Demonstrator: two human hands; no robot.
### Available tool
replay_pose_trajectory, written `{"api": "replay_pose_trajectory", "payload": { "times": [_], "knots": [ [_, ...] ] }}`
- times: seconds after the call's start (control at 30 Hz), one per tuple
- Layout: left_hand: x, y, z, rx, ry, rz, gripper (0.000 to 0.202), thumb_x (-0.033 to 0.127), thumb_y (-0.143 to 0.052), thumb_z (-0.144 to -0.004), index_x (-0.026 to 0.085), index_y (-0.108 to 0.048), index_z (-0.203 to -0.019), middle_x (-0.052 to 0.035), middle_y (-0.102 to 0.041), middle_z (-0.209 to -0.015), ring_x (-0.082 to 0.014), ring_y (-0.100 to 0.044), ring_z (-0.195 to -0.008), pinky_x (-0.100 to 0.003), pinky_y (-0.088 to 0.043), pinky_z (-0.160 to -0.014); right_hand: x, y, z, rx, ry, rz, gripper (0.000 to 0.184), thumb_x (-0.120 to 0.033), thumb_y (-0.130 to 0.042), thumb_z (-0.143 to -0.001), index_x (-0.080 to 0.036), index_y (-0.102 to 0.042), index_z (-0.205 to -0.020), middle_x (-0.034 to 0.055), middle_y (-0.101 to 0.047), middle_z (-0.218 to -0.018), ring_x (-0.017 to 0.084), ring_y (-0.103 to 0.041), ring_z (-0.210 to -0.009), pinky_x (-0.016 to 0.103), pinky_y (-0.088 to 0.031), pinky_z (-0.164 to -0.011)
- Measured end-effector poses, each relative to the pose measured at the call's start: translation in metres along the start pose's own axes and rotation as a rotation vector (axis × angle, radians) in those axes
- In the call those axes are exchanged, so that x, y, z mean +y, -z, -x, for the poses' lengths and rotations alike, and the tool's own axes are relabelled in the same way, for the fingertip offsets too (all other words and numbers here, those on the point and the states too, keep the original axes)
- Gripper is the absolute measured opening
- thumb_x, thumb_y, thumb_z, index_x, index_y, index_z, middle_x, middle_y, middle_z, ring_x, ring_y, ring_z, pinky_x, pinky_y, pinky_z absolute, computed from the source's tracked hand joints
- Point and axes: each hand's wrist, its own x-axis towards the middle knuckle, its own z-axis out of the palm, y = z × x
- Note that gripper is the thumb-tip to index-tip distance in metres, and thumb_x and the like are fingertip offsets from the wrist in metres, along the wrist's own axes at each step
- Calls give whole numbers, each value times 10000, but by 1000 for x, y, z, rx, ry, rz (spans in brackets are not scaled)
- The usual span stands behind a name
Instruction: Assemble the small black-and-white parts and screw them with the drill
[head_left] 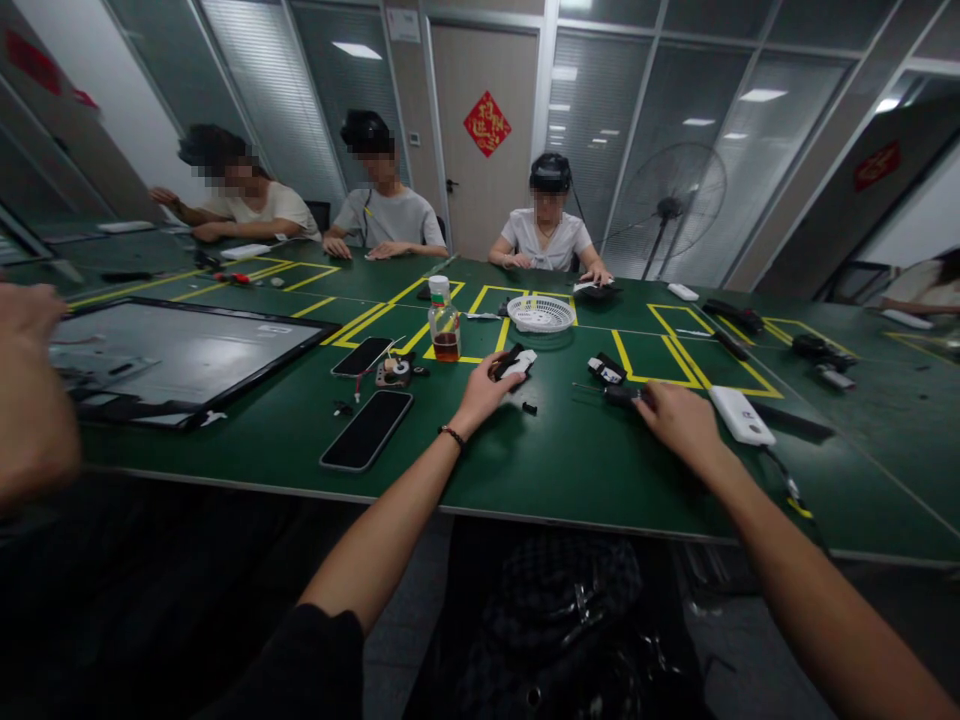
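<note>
Far L, a co-worker's arm (34,420) shows, blurred, at the edge, nr a big flat panel w/ blk frame (187,350) on the green table (247,462). Next, a smaller phone (362,357) lies beyond a lg phone (367,430); a small part w/ wires (394,371) sits just beside them. Then a bottle w/ white cap (445,325), upright, amber liquid low inside. L hand (480,393) is closed round a blk/wht part (523,363), held over the table ctr; a tiny blk piece (530,408) lies just below it, a wht basket (540,316) stands beyond. Further R, a 2nd blk/wht piece (606,369) lies nr the screwdriver (624,396). R hand (679,422) grips its blk handle, shaft pointing L. Just R of that hand, a wht box w/ cable (742,416).
</note>
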Motion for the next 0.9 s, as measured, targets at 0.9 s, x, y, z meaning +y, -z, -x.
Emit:
{"api": "replay_pose_trajectory", "payload": {
  "times": [0.9],
  "knots": [
    [-19,-12,-4,16,278,350,620,360,-714,-783,140,-478,-1313,-166,-620,-1215,-235,-672,-985,-380,-596,-787,-109,-103,-70,-77,249,-975,232,-238,-529,-909,-144,-712,-1017,81,-676,-891,179,-610,-786,318,-488,-790]
  ]
}}
